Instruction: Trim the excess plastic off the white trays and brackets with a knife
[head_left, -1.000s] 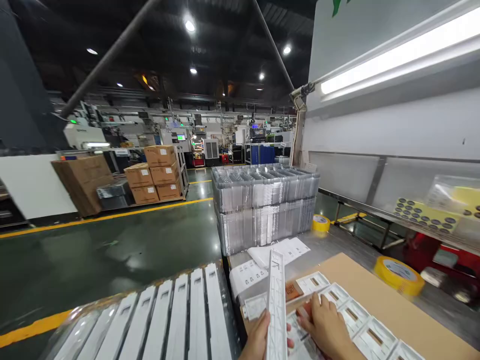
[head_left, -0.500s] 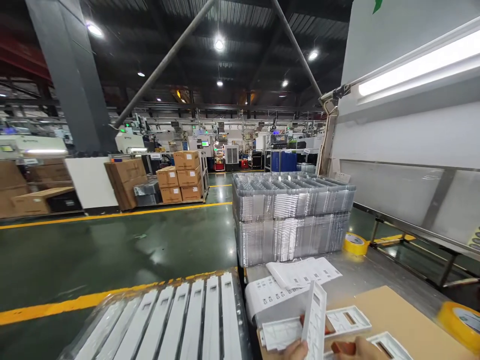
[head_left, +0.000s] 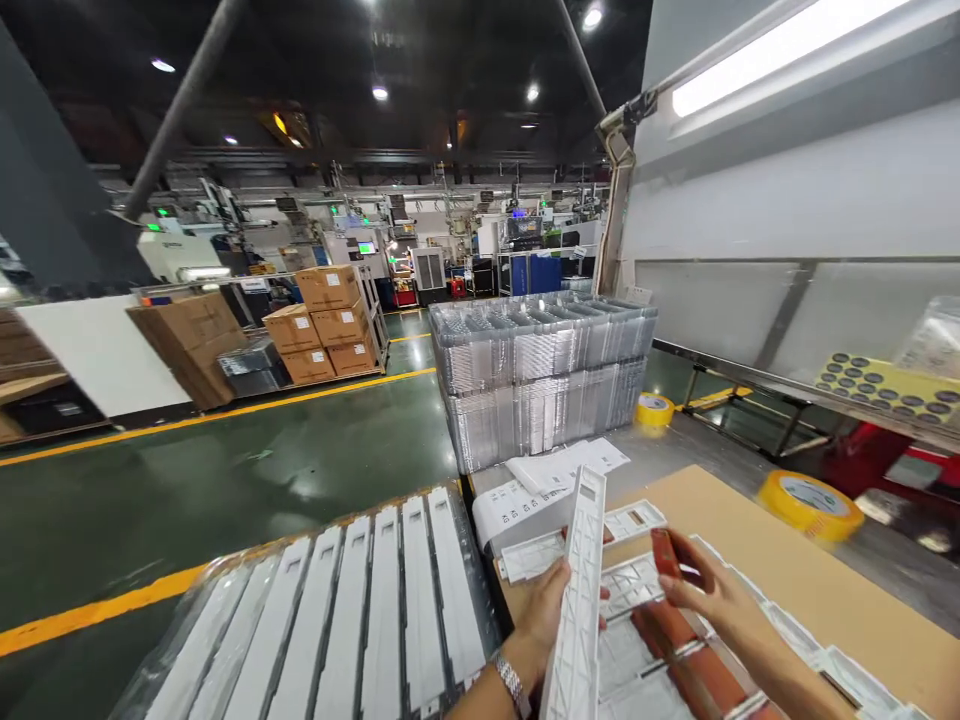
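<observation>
Risk was the panel (head_left: 581, 590) tipping: left hand (head_left: 546, 615) gripped it upright by one edge, right hand (head_left: 709, 592) pinched a red piece (head_left: 664, 552); a slip would have dropped it onto the parts (head_left: 637, 520) below.

A steel workbench (head_left: 697, 445) carries a brown cardboard sheet (head_left: 757, 560), two yellow tape rolls (head_left: 810, 503) (one far back), stacked clear trays (head_left: 544, 385) and white label sheets (head_left: 562, 468).
</observation>
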